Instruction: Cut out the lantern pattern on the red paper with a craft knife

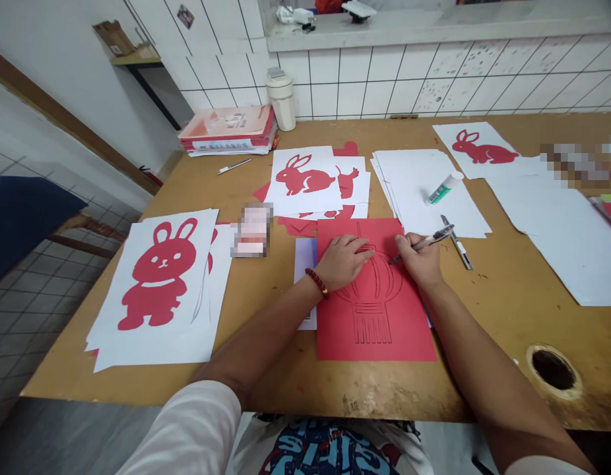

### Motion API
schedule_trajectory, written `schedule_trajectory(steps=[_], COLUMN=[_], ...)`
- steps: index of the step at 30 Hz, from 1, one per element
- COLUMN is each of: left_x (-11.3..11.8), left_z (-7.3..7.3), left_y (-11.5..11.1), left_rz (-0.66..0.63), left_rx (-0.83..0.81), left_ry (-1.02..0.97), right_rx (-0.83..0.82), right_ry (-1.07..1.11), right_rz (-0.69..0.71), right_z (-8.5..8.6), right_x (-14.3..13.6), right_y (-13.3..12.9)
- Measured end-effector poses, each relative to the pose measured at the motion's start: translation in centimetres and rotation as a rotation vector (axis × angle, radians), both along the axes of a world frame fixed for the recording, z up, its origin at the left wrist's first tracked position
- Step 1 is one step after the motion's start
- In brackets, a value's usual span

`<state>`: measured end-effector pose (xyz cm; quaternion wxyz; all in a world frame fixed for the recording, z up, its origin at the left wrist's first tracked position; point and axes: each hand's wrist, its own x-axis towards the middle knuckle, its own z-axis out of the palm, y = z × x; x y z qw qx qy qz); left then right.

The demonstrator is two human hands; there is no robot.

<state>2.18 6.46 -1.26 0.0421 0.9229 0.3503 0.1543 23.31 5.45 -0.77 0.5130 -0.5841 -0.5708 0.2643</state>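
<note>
A sheet of red paper [330, 336] lies in front of me, with a tasselled lantern drawn on it in dark lines. My left hand [344, 260] rests flat on the sheet over the lantern's left side, fingers stretched out, a beaded bracelet on the wrist. In my right hand [421, 260] is a pen [431, 239], its tip at the lantern's right outline. Part of a pale sheet [305, 264] shows under the red paper's left edge. Just right of my right hand lies a utility knife [458, 245].
White sheets with red rabbit cut-outs lie left [206, 330], behind [305, 161] and far right [476, 135]. A glue stick [444, 189] rests on blank paper [414, 171]. Books [226, 125] and a white cup [282, 99] stand at the back. The table [286, 376] has a round hole [553, 369].
</note>
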Motion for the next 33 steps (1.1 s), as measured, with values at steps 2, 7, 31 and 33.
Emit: schedule_trajectory(steps=[2, 7, 31, 33], left_x=[0.0, 0.0, 0.0, 0.0], left_z=[0.0, -0.1, -0.1, -0.1], left_y=[0.0, 0.0, 0.1, 0.0], left_rz=[0.003, 0.004, 0.007, 0.004], left_rx=[-0.002, 0.001, 0.000, 0.004], left_ry=[0.006, 0.011, 0.004, -0.004], right_rx=[0.001, -0.007, 0.019, 0.016], right_ry=[0.003, -0.009, 0.020, -0.001], right_rz=[0.001, 0.000, -0.040, -0.033], right_z=[-0.1, -0.3, -0.1, -0.1], right_x=[0.0, 0.2, 0.9, 0.8], right_y=[0.0, 0.0, -2.3, -2.2])
